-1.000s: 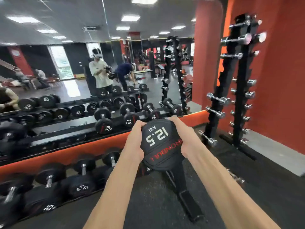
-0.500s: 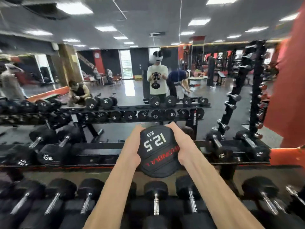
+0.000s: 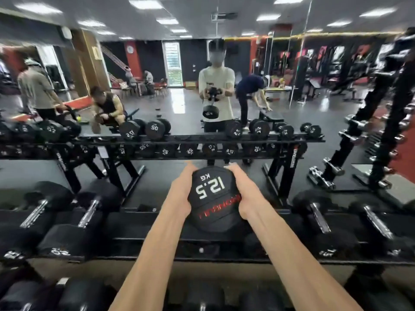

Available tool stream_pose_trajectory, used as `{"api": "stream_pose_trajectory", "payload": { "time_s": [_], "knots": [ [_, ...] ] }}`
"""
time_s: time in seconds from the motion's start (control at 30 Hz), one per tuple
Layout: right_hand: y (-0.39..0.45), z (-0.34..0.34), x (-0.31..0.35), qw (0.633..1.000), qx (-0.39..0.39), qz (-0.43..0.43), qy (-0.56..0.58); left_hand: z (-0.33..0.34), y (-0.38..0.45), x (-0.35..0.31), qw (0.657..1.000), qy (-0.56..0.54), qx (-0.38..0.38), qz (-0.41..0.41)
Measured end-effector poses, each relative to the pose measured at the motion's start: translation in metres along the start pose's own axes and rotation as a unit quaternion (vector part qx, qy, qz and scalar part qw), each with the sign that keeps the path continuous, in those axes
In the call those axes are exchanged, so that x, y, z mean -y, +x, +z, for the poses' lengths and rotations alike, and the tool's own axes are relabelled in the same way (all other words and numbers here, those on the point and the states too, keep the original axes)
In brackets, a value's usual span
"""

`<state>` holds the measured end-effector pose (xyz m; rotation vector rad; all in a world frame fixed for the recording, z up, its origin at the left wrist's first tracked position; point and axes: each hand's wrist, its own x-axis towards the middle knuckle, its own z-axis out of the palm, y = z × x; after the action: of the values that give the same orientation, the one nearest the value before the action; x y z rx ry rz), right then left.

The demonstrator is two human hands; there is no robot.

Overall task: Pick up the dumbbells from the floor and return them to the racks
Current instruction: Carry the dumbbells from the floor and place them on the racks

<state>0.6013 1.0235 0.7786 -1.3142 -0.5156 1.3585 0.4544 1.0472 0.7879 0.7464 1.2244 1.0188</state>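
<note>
1. Left hand (image 3: 179,194) and right hand (image 3: 243,194) clasp the black rubber 12.5 kg dumbbell (image 3: 213,198) end-on, above the black steel rack's (image 3: 157,223) empty middle slot.
2. Carrying step; next, I'd judge, lower it level between the racked neighbours.

Dumbbell (image 3: 213,198) end reads "12.5 KG" (upside down).

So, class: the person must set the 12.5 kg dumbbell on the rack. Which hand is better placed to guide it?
Neither clearly: left hand and right hand clasp opposite sides of the dumbbell evenly, above the rack gap.
</note>
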Motion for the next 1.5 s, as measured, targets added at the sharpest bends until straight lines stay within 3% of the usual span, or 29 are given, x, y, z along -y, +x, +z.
{"api": "stream_pose_trajectory", "payload": {
  "time_s": [0.27, 0.63, 0.97, 1.17, 1.5],
  "knots": [
    [0.115, 0.045, -0.002, 0.998, -0.043, 0.03, -0.018, -0.017, 0.13, -0.016, 0.998, 0.002, 0.042, -0.055],
    [0.21, 0.068, -0.027, 0.991, -0.103, 0.078, -0.028, -0.019, 0.233, 0.002, 0.995, 0.006, 0.035, -0.093],
    [0.187, 0.072, -0.036, 0.987, -0.134, 0.056, -0.066, -0.033, 0.228, 0.018, 0.99, 0.089, 0.088, -0.061],
    [0.215, 0.048, -0.066, 0.981, -0.158, 0.046, -0.1, -0.054, 0.214, 0.031, 0.964, 0.228, 0.133, 0.029],
    [0.155, 0.047, -0.081, 0.974, -0.188, -0.024, -0.128, -0.062, 0.193, 0.055, 0.944, 0.276, 0.152, 0.097]
  ]
}}
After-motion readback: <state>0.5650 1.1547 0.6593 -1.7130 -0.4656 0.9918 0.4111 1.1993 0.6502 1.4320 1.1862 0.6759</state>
